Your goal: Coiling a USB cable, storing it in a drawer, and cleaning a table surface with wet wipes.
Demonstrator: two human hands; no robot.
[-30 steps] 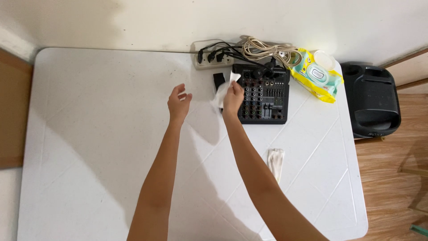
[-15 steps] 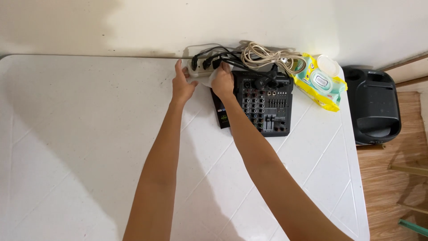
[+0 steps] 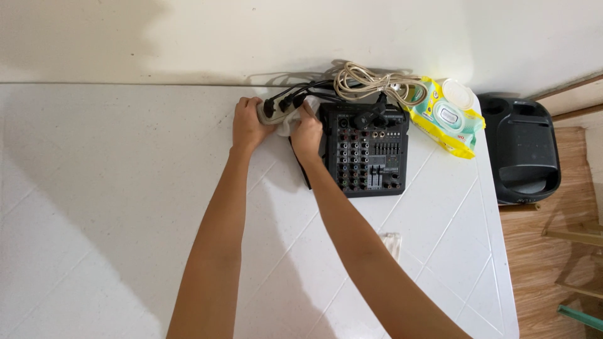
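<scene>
Your left hand [image 3: 247,124] grips the power strip's [image 3: 271,110] nine-o'clock end; your right hand [image 3: 307,130], bunching a wipe [image 3: 290,120], sits at its three o'clock.

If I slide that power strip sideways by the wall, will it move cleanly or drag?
The power strip probably drags: several black plugs sit in it, their cables running to the mixer. It looks rigid and fairly light. The left hand already steadies its end while the right hand presses a white wipe alongside.

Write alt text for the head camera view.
Two bare hands work at a power strip by the wall: left hand grips its end, right hand presses a white wipe against it. Beside them sit a black audio mixer, coiled cable and wipes pack.
</scene>
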